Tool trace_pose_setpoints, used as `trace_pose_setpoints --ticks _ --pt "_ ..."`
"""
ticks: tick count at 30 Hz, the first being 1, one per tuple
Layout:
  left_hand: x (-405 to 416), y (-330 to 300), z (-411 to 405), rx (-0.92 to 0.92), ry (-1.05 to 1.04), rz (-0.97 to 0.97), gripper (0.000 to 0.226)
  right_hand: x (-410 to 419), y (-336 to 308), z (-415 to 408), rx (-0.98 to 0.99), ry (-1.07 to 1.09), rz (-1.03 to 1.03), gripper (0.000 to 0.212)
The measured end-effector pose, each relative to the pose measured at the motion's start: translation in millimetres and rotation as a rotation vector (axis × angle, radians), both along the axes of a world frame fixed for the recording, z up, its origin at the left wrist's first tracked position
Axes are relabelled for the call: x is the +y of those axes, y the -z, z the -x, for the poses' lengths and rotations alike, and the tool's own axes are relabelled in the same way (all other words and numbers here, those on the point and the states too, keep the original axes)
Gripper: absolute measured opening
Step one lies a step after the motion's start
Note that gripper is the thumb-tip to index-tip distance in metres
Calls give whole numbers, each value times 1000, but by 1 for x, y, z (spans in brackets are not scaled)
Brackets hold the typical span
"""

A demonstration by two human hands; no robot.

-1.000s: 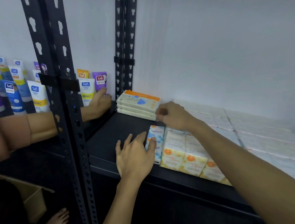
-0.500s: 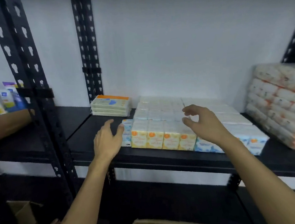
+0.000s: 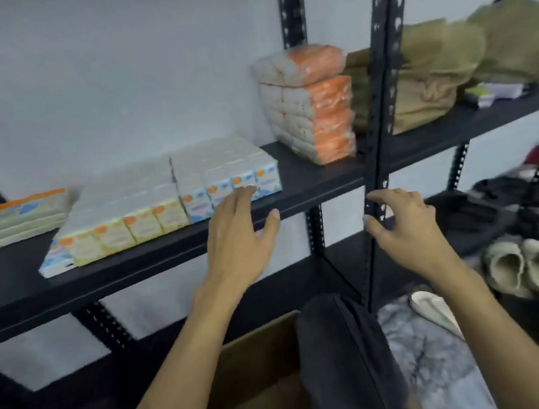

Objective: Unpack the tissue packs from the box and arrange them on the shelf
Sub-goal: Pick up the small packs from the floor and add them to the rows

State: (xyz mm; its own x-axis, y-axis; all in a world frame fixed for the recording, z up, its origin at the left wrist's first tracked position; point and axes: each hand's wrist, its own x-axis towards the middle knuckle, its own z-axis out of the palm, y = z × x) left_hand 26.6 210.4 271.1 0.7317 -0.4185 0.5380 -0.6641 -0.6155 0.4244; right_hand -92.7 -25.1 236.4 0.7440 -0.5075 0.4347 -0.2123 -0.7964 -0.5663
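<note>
Hovering: my left hand (image 3: 238,239) and right hand (image 3: 405,226) hang mid-frame, fingers spread, holding nothing.
Tissue packs (image 3: 164,199): one long row on the shelf (image 3: 308,182), left of centre, running left to right.
Box (image 3: 258,366): bottom centre, below my wrists.
Nearer: left hand, fingertips at the row's right end.

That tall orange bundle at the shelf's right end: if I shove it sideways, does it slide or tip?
The orange bundle stands tall on a narrow base, so a high push would probably tip it. Its plastic wrap looks slick on the shelf, so a low push should slide it. It looks soft and likely light.
</note>
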Motion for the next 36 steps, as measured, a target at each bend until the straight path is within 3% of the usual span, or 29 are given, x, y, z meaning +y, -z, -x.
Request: trace_pose_setpoints --ticks 11,20,27,36 --pt "-223 142 153 160 605 -464 56 -88 182 191 176 391 -340 38" --pt "-277 287 256 392 882 -927 63 -72 371 302 243 720 -801 41" --pt "-265 370 278 524 909 -1206 65 -24 493 351 420 873 -1114 54" --pt "-268 438 299 659 844 -1343 61 -11 561 346 553 1006 -1130 74"
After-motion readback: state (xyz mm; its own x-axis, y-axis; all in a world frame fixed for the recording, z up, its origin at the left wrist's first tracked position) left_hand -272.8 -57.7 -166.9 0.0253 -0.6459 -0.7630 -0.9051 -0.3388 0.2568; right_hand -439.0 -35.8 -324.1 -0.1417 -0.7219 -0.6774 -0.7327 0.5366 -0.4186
